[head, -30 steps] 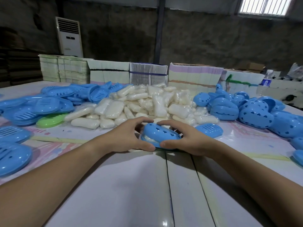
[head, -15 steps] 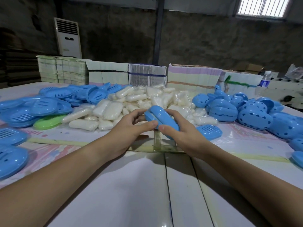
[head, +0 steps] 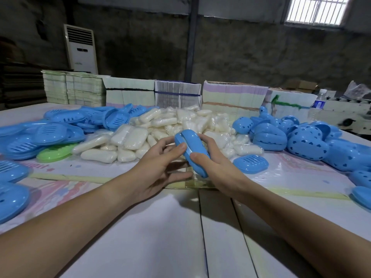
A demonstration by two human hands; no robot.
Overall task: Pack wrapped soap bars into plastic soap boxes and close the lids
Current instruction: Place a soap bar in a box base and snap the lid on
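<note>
Closed blue soap box (head: 192, 151) held above counter (head: 152, 233), right hand (head: 215, 167) gripping it, left hand (head: 158, 167) pinching its near end. Wrapped soap pile (head: 160, 133) just behind. Blue lids (head: 52, 133) left, green lid (head: 54, 155) beside; packed boxes (head: 309, 145) right.

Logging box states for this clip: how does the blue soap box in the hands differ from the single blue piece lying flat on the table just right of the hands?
The held soap box is closed, two shells together; the lone blue piece is one open half. The held soap box is off the table and tilted, in the grip of the right hand with the left hand's thumb on it; the lone blue piece lies flat, untouched, slotted face up. Both are the same blue plastic.
</note>
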